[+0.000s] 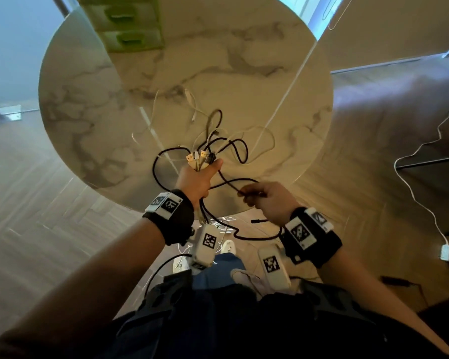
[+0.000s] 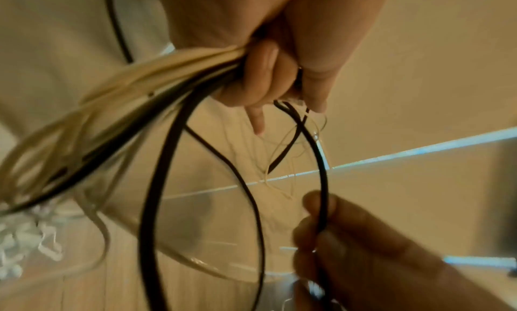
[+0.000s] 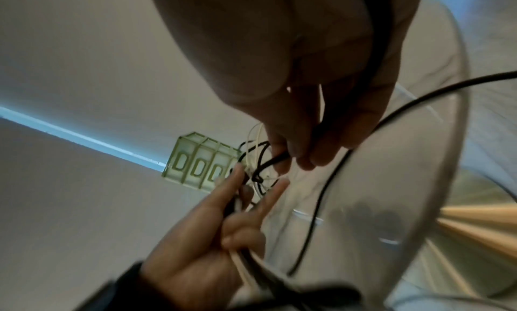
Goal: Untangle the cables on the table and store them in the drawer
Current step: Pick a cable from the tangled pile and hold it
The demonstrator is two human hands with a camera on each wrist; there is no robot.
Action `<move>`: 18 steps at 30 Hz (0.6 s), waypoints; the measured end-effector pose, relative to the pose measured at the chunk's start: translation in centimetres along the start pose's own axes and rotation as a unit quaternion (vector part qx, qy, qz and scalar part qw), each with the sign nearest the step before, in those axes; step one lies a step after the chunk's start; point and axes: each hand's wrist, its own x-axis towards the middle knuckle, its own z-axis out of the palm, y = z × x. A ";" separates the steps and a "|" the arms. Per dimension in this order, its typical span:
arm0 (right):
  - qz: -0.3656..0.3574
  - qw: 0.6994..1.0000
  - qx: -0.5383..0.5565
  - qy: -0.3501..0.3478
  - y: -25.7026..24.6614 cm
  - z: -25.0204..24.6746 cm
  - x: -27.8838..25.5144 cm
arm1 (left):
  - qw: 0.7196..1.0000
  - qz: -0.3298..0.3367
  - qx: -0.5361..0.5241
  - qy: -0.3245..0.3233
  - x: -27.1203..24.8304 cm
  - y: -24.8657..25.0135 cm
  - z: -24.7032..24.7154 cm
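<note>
A green drawer unit (image 1: 126,24) stood at the far left edge of the round marble table (image 1: 88,104), well apart from the cables, its drawers closed. Nearer the middle, loose white cables (image 1: 192,110) lay tangled on the tabletop. Just above the table's near edge, a bundle of cables (image 1: 200,160) was gripped in the left hand (image 1: 196,181), fingers curled round it, with the plug ends standing up out of the fist and the lower ends hanging below the wrist toward the floor. From that bundle a black cable (image 1: 231,183) ran to the right, where it was pinched between the thumb and fingers of the right hand (image 1: 267,202). Its slack looped below the right wrist.
</note>
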 end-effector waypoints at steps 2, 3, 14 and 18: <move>-0.012 0.999 -0.027 -0.033 1.0 0.7 -1.3 | 0.999 -0.009 -0.024 -0.024 -0.1 0.0 0.4; -0.020 0.997 -0.050 -0.048 1.5 1.0 -1.5 | 0.999 -0.003 -0.019 -0.032 -0.3 0.0 0.5; -0.088 0.982 -0.138 0.090 -1.6 0.7 5.6 | 0.955 0.198 0.203 -0.088 -6.5 -1.0 -3.0; -0.123 0.958 -0.228 0.122 -3.2 -0.3 8.5 | 0.965 0.159 0.162 -0.133 -8.5 -1.8 -6.1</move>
